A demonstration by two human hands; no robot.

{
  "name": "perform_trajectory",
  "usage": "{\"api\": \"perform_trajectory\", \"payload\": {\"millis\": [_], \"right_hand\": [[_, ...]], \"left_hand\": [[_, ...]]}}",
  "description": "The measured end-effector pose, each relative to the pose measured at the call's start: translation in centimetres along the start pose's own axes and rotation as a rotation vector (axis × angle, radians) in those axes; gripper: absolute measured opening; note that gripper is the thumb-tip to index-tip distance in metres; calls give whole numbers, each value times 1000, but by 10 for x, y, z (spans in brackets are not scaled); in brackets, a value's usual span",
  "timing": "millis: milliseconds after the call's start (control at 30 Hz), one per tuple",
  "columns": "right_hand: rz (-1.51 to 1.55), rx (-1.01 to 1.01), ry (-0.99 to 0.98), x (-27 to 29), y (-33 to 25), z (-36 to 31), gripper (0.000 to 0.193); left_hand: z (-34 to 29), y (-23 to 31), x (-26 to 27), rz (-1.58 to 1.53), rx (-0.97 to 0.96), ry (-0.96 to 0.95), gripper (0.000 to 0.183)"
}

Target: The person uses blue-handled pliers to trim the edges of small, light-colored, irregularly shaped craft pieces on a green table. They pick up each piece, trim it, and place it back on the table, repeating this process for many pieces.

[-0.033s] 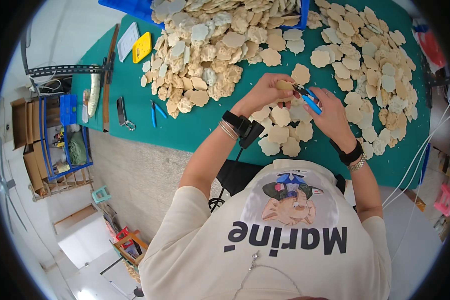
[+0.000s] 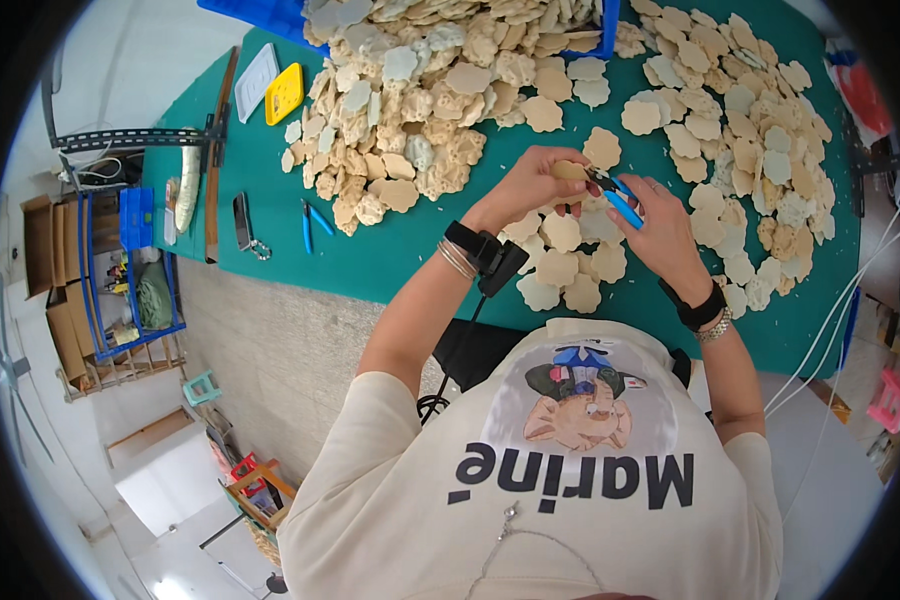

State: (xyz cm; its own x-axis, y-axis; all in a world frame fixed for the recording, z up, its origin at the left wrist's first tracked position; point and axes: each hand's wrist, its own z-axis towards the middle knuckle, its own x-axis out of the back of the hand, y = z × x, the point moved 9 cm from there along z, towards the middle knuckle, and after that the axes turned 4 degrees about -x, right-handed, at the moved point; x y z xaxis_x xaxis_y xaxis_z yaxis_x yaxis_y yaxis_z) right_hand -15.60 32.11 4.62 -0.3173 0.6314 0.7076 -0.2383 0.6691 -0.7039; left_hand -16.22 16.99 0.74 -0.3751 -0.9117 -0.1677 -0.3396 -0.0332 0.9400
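My left hand [image 2: 540, 182] pinches a flat beige scalloped piece [image 2: 569, 171] by its side. Closed round the blue handles of a pair of small cutting pliers [image 2: 624, 208] is my right hand [image 2: 662, 228]. The dark jaws of the pliers meet the piece's right edge; whether they bite into it is too small to tell. Under and in front of my hands lie several similar beige and pale green pieces [image 2: 560, 268] on the green tabletop [image 2: 390, 262]. One more beige piece [image 2: 601, 148] rests just beyond the pliers.
A large heap of such pieces [image 2: 400, 130] spills from a blue crate [image 2: 260, 12] at the far side. Another pile [image 2: 760, 150] spreads on the right. Left lie second blue-handled pliers [image 2: 315, 222], a phone [image 2: 242, 222] and a yellow tray [image 2: 284, 95]. White cables [image 2: 838, 305] hang at right.
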Motion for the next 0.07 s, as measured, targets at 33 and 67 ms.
{"api": "perform_trajectory", "payload": {"millis": [33, 67], "right_hand": [[2, -20, -9, -1, 1, 0, 41], [13, -25, -11, -3, 1, 0, 40]], "left_hand": [[0, -1, 1, -3, 3, 0, 20], [0, -2, 1, -6, 1, -3, 20]]}}
